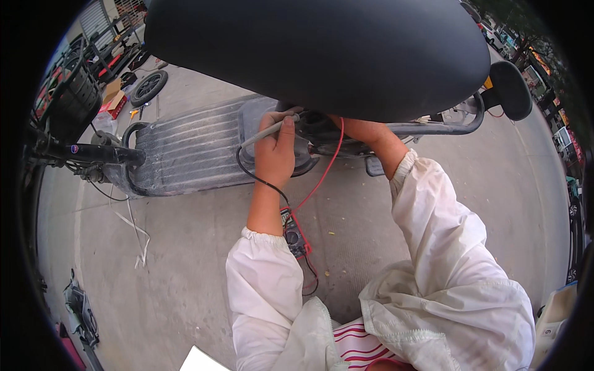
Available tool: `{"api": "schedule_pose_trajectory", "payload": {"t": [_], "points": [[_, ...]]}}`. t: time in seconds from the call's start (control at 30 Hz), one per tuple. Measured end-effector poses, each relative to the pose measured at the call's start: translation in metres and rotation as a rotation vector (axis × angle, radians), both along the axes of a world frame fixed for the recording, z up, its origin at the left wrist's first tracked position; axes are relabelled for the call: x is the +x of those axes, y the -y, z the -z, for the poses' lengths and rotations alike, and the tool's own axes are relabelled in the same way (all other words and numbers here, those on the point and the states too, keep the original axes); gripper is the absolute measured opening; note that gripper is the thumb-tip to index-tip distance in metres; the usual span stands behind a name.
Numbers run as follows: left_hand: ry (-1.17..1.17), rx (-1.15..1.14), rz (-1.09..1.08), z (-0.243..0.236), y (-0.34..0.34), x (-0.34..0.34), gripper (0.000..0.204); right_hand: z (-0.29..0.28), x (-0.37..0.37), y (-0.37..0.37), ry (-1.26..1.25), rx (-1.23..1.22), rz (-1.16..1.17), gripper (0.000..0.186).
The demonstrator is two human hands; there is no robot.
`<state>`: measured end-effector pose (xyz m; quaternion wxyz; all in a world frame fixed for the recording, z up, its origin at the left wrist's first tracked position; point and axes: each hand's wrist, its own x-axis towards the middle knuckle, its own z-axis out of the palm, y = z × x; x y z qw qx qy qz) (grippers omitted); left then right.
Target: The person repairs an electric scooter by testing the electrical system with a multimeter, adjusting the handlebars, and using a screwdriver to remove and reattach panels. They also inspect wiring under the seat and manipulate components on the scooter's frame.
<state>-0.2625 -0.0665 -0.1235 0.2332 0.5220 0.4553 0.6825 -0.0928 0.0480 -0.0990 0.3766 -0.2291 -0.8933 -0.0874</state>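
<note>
My left hand (276, 148) is closed around a grey multimeter probe (260, 134), its tip pointing under the seat of an electric scooter. A black lead (263, 182) loops from the probe down past my left wrist. My right hand (360, 129) reaches beneath the black scooter seat (334, 55), which hides its fingers. Beside it a red lead (328, 170) comes out from under the seat and runs down to the multimeter (294, 238). That meter, dark with a red edge, lies on the ground, partly covered by my left forearm.
The dusty ribbed footboard (192, 145) stretches left of my hands. Behind it lie a loose wheel (148, 88) and an open cardboard box (113, 99). A pale strap (137, 232) trails on the concrete. At right, a padded backrest (513, 91) juts out on a metal rail (442, 128).
</note>
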Motion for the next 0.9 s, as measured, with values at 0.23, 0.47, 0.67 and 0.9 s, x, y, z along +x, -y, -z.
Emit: {"api": "schedule_pose_trajectory", "payload": {"t": [0.23,0.47,0.67,0.9], "points": [[-0.069,-0.072,0.005,-0.001,0.0,-0.012,0.028,-0.002,0.015,0.011,-0.066,-0.04,0.077,0.023],[0.087,0.019,0.073,0.012,-0.012,-0.01,0.028,0.005,0.02,0.018,-0.228,-0.129,-0.026,0.02],[0.124,0.046,0.079,0.014,-0.013,-0.011,0.03,0.02,0.025,0.013,-0.333,-0.087,-0.091,0.023],[0.326,0.07,0.162,0.022,-0.02,-0.009,0.033,0.016,0.021,0.017,-0.382,-0.059,-0.092,0.022]]}}
